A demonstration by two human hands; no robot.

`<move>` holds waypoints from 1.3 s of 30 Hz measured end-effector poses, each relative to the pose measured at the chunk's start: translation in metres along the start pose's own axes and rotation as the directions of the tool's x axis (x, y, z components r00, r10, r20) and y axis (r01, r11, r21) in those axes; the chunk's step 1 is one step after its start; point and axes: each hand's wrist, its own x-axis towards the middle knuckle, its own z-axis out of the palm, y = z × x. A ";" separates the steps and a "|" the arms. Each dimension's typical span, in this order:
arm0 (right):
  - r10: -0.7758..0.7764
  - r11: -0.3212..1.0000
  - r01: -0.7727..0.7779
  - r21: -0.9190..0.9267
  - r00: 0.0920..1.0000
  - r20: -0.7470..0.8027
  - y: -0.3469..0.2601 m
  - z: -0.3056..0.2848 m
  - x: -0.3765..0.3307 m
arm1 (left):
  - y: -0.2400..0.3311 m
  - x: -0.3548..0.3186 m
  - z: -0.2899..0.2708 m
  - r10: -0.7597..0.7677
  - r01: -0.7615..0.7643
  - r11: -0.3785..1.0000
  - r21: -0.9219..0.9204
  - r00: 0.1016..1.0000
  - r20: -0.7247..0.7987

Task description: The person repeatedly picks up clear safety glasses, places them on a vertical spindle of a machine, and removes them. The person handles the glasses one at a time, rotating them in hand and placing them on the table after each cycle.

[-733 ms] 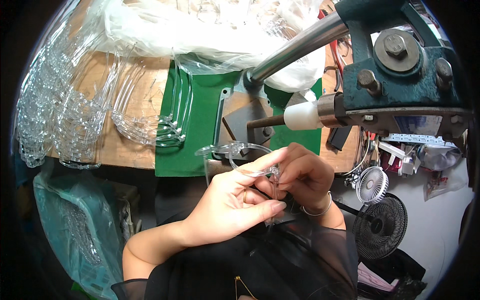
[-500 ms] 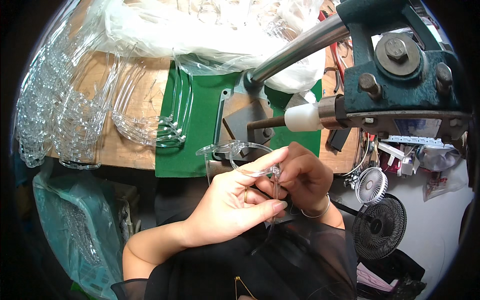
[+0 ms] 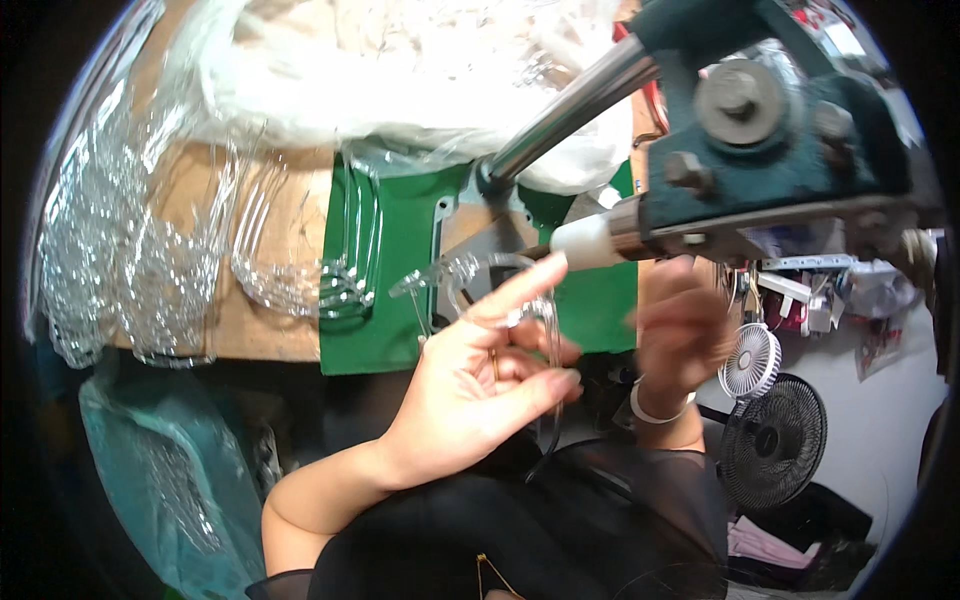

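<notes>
The right hand [image 3: 680, 325] has moved away from the left hand [image 3: 480, 385] since the earlier picture; before, both hands were pressed close together around the clear glasses frame [image 3: 480, 285]. Now the right hand is out at 3 o'clock from the left one and looks blurry, so I cannot tell if its fingers are open or closed. There is a white band on its wrist.

The left hand is palm up, with its fingers spread and loose. The clear glasses frame rests on its fingertips, at 12 o'clock from the palm, and a thin arm of the frame hangs down past the fingers.

A big blue-green machine [image 3: 780, 130] fills the spot at 1 o'clock. Its shiny metal bar [image 3: 570, 110] slants down toward the green mat [image 3: 400, 260], and a white tip [image 3: 580, 243] on the machine pokes out just beside the glasses frame. The machine covers part of the mat and the wooden table [image 3: 270, 330].

At 9 o'clock lie rows of clear plastic pieces [image 3: 130, 270]. At 12 o'clock sits a big see-through bag [image 3: 370, 70]. At 4 o'clock are a small white fan [image 3: 750, 362] and a black fan [image 3: 775, 440].
</notes>
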 end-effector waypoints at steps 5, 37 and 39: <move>-0.585 0.810 0.532 -0.249 0.767 -0.265 -0.071 -0.098 0.067 | 0.006 0.047 0.019 0.037 -0.036 0.997 -0.074 0.999 0.011; 0.436 0.725 -0.552 -0.413 0.831 -0.346 0.110 -0.041 -0.076 | 0.003 0.018 -0.004 0.521 -0.548 0.759 0.352 0.835 0.177; 0.414 0.711 -0.522 -0.472 0.853 -0.318 0.136 -0.041 -0.085 | 0.005 0.014 -0.003 0.462 -0.480 0.847 0.230 0.878 0.128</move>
